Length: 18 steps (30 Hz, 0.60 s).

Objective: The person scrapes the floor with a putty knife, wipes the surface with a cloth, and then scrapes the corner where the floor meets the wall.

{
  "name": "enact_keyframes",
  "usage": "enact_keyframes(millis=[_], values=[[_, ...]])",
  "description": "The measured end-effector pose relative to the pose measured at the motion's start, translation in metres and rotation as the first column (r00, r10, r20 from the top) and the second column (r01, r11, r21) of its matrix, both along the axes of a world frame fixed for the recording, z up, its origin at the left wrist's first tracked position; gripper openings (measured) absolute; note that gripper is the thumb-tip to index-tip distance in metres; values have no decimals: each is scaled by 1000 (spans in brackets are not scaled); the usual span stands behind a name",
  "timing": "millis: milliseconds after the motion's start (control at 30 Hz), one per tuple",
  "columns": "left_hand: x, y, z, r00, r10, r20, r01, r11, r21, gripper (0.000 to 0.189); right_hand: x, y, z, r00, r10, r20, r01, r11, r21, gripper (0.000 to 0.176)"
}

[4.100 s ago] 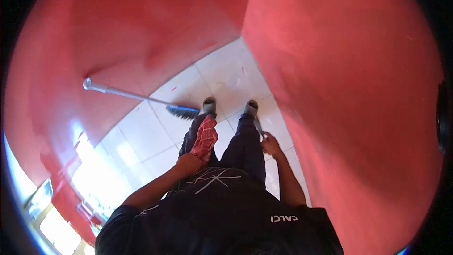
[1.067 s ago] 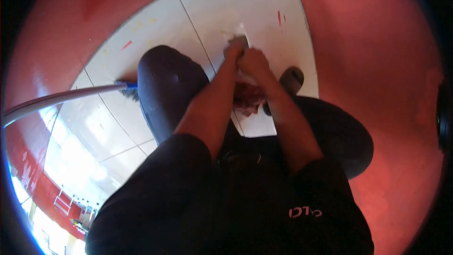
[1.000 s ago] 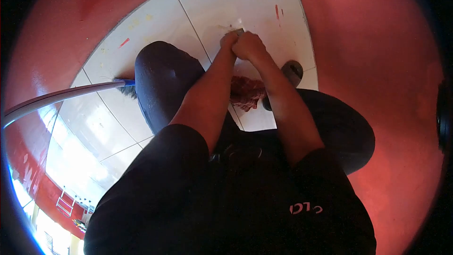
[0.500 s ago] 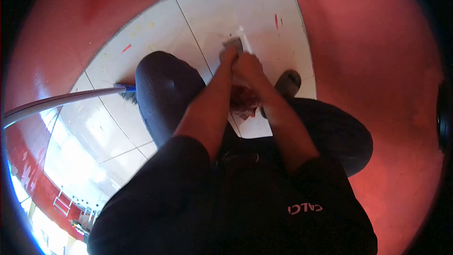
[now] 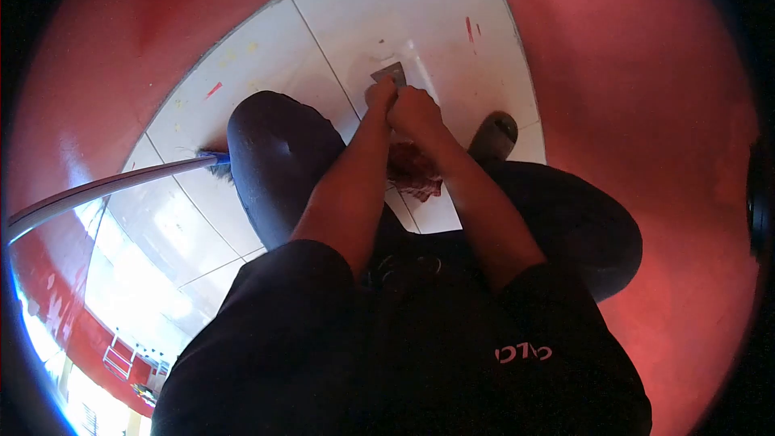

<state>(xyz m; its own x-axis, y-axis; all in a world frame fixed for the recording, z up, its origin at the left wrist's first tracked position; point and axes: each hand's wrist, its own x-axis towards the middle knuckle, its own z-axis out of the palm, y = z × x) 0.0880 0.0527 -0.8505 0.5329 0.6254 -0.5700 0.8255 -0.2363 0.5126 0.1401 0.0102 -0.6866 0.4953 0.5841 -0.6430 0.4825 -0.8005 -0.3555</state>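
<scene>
I am crouched over a white tiled floor [image 5: 266, 48]. Both hands are together on a small scraper whose flat grey blade [image 5: 390, 73] lies against the tile. My right hand [image 5: 413, 111] wraps the handle. My left hand [image 5: 379, 95] presses beside it, fingers close to the blade. A red checked cloth [image 5: 410, 171] hangs under my forearms; which hand holds it is hidden. Small red paint specks [image 5: 469, 29] dot the tile beyond the blade.
Red painted walls [image 5: 630, 73] close in on the right and the far left. A broom with a pale handle [image 5: 105, 187] and blue collar leans at the left behind my knee. My shoe [image 5: 494, 133] rests on the floor to the right of my hands.
Four seconds ago I stood with the cloth in my left hand. Now I crouch, and over the last second the scraper blade has slid back and forth on the tile.
</scene>
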Motion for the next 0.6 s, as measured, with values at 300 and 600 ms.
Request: enact_keyframes(millis=[300, 600], values=[[-12, 5, -73, 996, 59, -70, -68, 988, -142, 33, -9, 13, 23, 1000, 21, -2, -21, 998, -55, 33], [-23, 30, -11, 995, 70, 68, -62, 992, -113, 30, -2, 29, 6, 994, 96, -47, -98, 993, -60, 31]])
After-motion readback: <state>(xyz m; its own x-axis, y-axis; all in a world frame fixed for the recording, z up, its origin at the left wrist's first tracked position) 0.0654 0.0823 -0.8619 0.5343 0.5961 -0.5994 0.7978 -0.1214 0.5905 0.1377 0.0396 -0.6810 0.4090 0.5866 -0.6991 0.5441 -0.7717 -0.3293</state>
